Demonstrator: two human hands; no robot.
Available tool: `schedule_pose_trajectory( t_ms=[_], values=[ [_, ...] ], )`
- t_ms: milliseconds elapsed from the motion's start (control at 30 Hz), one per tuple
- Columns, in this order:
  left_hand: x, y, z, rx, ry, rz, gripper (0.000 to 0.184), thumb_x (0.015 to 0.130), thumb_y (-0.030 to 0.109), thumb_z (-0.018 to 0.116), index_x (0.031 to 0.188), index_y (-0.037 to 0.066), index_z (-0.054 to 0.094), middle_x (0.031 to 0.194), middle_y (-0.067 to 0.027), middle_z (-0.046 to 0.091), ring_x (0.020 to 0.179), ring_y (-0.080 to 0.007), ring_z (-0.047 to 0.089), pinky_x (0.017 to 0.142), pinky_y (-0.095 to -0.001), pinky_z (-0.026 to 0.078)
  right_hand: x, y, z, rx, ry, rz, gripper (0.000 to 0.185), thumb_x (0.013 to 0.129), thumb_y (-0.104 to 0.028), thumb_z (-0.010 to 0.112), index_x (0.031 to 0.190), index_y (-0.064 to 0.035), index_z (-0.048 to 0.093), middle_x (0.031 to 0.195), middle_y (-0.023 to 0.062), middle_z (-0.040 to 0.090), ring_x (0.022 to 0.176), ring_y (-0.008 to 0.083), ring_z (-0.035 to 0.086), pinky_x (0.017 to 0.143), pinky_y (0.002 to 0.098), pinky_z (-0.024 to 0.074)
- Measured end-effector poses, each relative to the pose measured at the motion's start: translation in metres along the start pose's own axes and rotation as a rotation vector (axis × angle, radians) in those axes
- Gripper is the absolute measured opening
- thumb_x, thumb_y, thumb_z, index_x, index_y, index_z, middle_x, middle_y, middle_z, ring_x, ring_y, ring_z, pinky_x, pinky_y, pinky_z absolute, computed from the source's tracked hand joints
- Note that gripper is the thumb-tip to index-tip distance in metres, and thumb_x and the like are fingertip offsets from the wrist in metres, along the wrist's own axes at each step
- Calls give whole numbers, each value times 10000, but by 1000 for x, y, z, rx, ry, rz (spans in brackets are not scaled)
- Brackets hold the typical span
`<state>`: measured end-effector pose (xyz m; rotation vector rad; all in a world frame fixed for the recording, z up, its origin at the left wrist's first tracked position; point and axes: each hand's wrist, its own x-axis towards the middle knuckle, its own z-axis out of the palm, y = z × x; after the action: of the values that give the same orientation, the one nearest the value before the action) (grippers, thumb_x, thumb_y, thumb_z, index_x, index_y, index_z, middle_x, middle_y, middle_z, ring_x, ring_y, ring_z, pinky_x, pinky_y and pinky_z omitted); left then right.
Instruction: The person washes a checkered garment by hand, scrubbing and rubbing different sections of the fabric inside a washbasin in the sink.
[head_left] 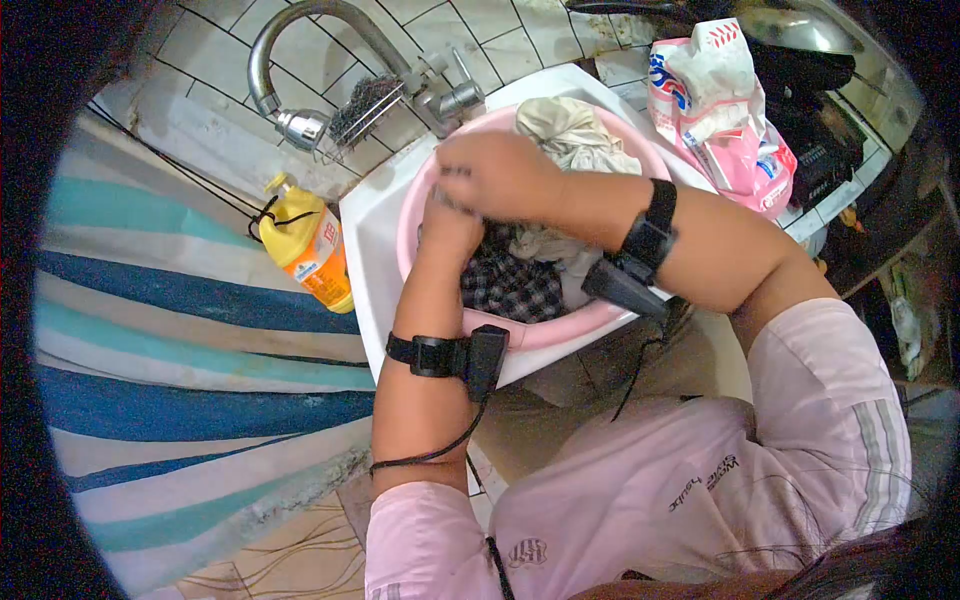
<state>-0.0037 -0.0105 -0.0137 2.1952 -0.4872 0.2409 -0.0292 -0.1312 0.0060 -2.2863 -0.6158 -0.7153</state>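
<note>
My right hand point(505, 178) is curled closed over the left side of a pink basin point(657, 152), slightly blurred; what its fingers hold, if anything, is hidden. Just below it and touching it is my left hand point(452, 228), whose fingers are mostly covered by the right one. Under my wrists lies a black-and-grey checked cloth point(512, 288) in the basin. Pale, cream-coloured cloth point(572, 135) is bunched at the basin's far side, with more light fabric beneath my right forearm. The basin rests in a white sink point(372, 215).
A curved metal faucet point(335, 12) rises behind the sink, beside a wire rack with a steel scrubber point(368, 105). A yellow bottle point(310, 245) stands left, near a striped curtain point(200, 290). At right is a pink-and-white detergent bag point(715, 110).
</note>
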Motion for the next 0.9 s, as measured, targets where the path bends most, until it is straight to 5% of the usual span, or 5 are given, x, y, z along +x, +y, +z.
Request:
schedule_pose_trajectory(
  t_ms=[167,233,367,567,900],
  values=[
    [-6,17,-7,-58,-102,-110,498,700,58,653,1177,4,523,1057,-157,628,969,-245,611,837,-342,461,10,41,-1,21,155,267,347,887,-378,513,897,-46,613,843,198,622,802,398,593,712,470,463],
    [-8,12,-1,-749,-284,-151,441,780,87,638,1179,5,470,998,-120,617,887,-234,620,784,-375,500,9,49,1,17,116,328,367,900,-390,499,938,-38,598,844,222,620,794,415,587,716,472,462],
    [-9,12,5,-832,-35,-329,401,837,159,650,1174,93,444,1003,-119,593,873,-228,617,694,-379,523,10,60,10,67,57,405,351,886,-349,541,1015,-25,577,859,225,623,812,405,597,733,443,472],
    [4,2,-9,-922,62,-334,259,964,234,412,1178,91,442,1017,-134,588,857,-283,631,685,-441,551,4,38,14,253,130,-7,472,803,-254,670,1153,2,483,1096,211,536,1035,310,537,879,374,424],
    [0,20,-17,-1194,-105,-541,493,978,444,283,1189,61,509,1107,-144,597,970,-303,614,815,-477,521,2,23,6,610,-91,311,668,851,-389,620,1303,5,326,1124,201,566,1001,242,552,895,353,424]
  ],
)
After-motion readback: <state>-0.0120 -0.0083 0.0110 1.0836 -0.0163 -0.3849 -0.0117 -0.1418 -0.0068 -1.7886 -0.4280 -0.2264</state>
